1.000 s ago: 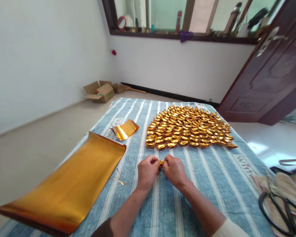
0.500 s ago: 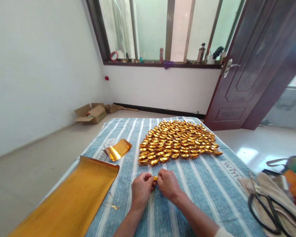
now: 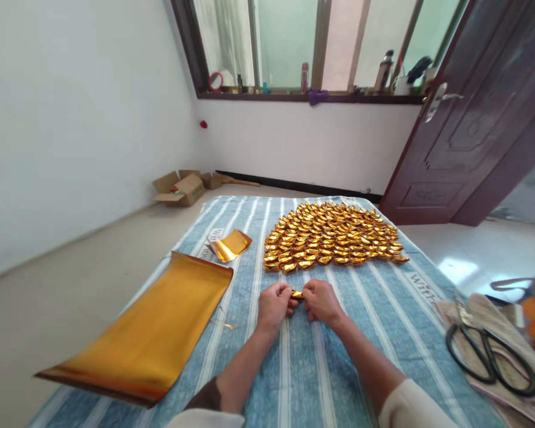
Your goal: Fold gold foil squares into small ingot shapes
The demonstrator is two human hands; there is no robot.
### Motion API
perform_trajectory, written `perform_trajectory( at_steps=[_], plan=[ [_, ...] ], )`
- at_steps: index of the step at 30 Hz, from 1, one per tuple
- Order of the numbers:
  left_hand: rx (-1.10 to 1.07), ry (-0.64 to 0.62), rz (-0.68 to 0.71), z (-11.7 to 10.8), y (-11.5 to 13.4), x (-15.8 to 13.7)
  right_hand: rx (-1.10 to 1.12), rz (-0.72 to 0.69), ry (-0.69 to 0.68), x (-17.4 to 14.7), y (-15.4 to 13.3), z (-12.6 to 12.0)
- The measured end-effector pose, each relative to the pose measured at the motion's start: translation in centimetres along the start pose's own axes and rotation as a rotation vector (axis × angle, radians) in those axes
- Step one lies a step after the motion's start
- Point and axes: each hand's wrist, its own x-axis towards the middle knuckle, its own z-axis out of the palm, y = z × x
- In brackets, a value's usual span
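Between my two hands is a small gold foil paper ingot [image 3: 297, 295], pinched at both ends. My left hand [image 3: 275, 306] has its fingers closed on the left end, and my right hand [image 3: 323, 302] grips the right end; the fingertips partly cover it. Just beyond them, many finished gold foil ingots [image 3: 330, 238] lie packed in rows on the striped blue cloth [image 3: 258, 362]. To the left a large sheet of gold foil paper [image 3: 147, 333] lies with curled edges. A smaller stack of gold foil paper [image 3: 230, 245] rests behind it, bent up at one side.
Black-handled scissors [image 3: 490, 356] lie on a beige cloth [image 3: 508, 327] at the right edge. A thin foil scrap [image 3: 229, 326] is near the large sheet. Open cardboard boxes [image 3: 182, 189] stand on the floor at back left; a dark red door [image 3: 455, 137] is at right.
The view has tilted down and turned slightly left, so everything appears higher and further right. Both hands still hold the small ingot, and more of its foil shows between the fingers.
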Motion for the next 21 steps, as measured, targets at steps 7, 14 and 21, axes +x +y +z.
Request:
perform_trajectory(
  at_steps=[7,14,21],
  plan=[
    [-0.02,-0.02,-0.015,-0.5,0.1,-0.1,0.042,-0.063,0.006,-1.0,0.0,-0.9],
    [-0.035,-0.031,-0.023,-1.0,0.1,-0.2,-0.031,-0.213,0.046,-2.0,0.9,-1.9],
    [-0.058,-0.057,-0.04,-1.1,0.0,-0.1,-0.1,-0.289,0.068,-1.5,1.2,-1.4]
  ],
)
